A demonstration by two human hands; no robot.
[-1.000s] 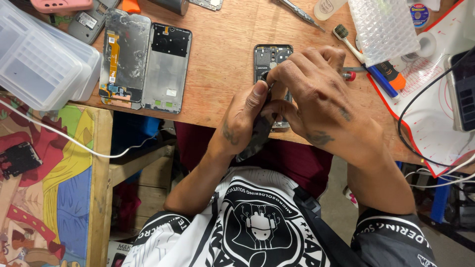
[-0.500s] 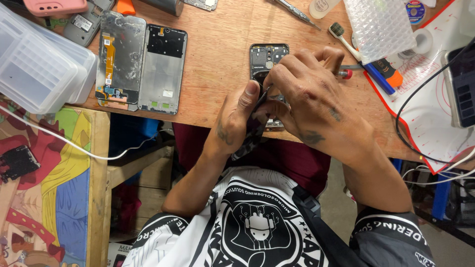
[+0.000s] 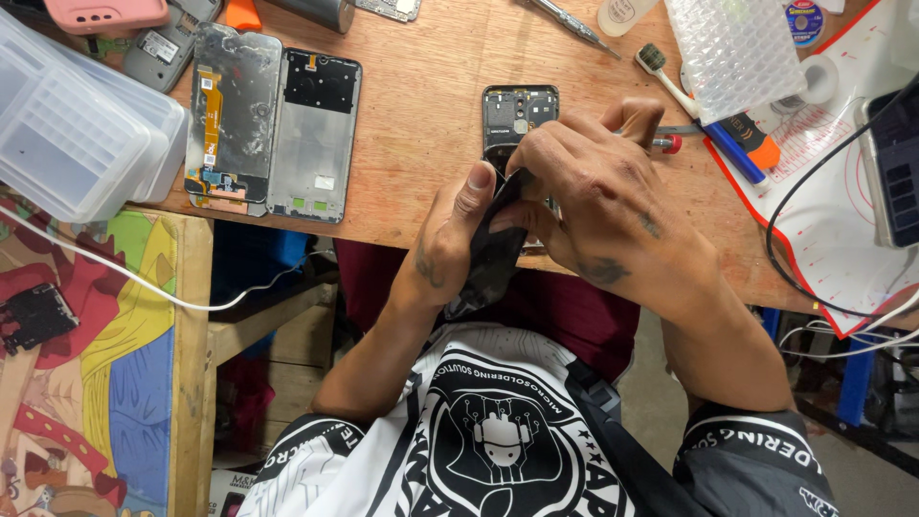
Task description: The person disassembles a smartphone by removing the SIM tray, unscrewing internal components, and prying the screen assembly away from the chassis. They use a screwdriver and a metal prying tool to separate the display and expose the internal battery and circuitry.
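An opened dark phone (image 3: 520, 110) lies at the near edge of the worktop (image 3: 421, 144), its long axis running from that edge toward the far edge, its camera end farthest from the person. Only that far end shows; the rest is hidden under the hands. A thin black flexible sheet (image 3: 493, 254) rises off the phone's near part and hangs past the worktop's near edge toward the lap.

The left hand (image 3: 450, 239) pinches this sheet, thumb pressed flat on its upper edge. The right hand (image 3: 603, 206) is curled over the phone's middle, fingertips closed at the sheet's top; whether it grips a small tool there I cannot tell. The right hand lies directly over the phone, so it is the nearer one; the left comes in from the near-left side.

Toward the left edge two stripped phone frames (image 3: 273, 129) lie side by side, parallel to the phone. At the far left corner a clear plastic compartment box (image 3: 72, 124), lid closed, shows nothing I can make out inside. Toward the right edge lie a toothbrush (image 3: 662, 75), a bubble-wrap pouch (image 3: 735, 53) and a white work mat (image 3: 833, 220) crossed by a black cable (image 3: 780, 215).
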